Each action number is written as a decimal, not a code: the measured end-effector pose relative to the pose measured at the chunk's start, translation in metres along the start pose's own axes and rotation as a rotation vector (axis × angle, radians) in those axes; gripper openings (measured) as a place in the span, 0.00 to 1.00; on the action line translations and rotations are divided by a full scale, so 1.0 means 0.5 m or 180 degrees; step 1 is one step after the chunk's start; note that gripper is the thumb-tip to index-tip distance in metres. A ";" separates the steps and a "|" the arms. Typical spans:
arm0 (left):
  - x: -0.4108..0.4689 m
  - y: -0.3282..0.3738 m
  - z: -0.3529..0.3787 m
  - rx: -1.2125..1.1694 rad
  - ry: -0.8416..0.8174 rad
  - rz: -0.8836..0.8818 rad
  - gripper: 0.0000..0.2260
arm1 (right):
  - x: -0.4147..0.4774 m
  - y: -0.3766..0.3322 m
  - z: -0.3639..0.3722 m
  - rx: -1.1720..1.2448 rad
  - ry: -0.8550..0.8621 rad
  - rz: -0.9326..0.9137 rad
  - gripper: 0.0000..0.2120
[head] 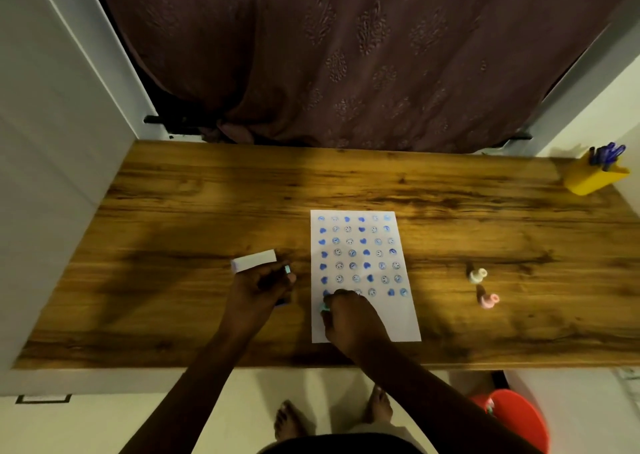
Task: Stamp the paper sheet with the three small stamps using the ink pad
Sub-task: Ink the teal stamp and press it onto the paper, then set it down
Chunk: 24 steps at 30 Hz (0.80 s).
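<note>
The paper sheet (363, 277) lies flat on the counter (207, 204), a little right of the middle and reaching close to the near edge. Rows of blue prints, hearts and smiling faces, cover it from its far edge down to the row just beyond your right hand; the near strip of the sheet is bare.

Your right hand (349, 318) rests on the sheet's near left part, fingers curled and closed around a small light-blue stamp (325, 307), of which only a sliver shows at the fingertips. The stamp is down at the paper near the sheet's left edge; you cannot tell from here whether it is pressed on.

Your left hand (258, 291) sits on the counter just left of the sheet, curled around a dark object that is most likely the ink pad (281, 302), mostly hidden under the palm. A small teal piece (287, 270) shows at its fingertips. Just beyond that hand lies a white box (254, 260).

Toward the right end of the counter, well apart from the sheet, lie two more stamps on their sides: a cream stamp (478, 275) and, nearer you, a pink stamp (489, 300). A yellow pen holder (594, 180) with blue pens stands at the far right corner.
</note>
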<state>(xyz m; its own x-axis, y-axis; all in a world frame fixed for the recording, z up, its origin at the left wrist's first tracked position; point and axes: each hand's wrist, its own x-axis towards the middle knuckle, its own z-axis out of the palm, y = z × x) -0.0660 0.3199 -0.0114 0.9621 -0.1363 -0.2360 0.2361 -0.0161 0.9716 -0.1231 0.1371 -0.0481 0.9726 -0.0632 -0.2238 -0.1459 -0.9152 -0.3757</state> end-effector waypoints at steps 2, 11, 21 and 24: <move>-0.001 0.007 0.003 0.0077 -0.0061 0.0054 0.14 | 0.004 0.003 -0.015 0.0112 -0.0041 0.0008 0.18; -0.021 0.025 0.036 0.0616 -0.0566 0.0303 0.25 | 0.015 0.037 -0.135 0.2154 0.0186 0.0390 0.08; -0.010 0.033 0.133 0.0481 -0.1141 0.0534 0.25 | -0.047 0.099 -0.201 0.3528 0.0029 0.0341 0.10; -0.011 0.042 0.156 0.0386 -0.1165 0.0489 0.29 | -0.050 0.115 -0.211 0.3517 -0.0023 0.0339 0.10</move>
<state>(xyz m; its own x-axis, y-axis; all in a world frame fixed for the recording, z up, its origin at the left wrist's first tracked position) -0.0769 0.2432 0.0117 0.8678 -0.4891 -0.0879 0.0547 -0.0817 0.9952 -0.1366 0.0439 0.0306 0.9449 -0.1149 -0.3065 -0.3133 -0.0466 -0.9485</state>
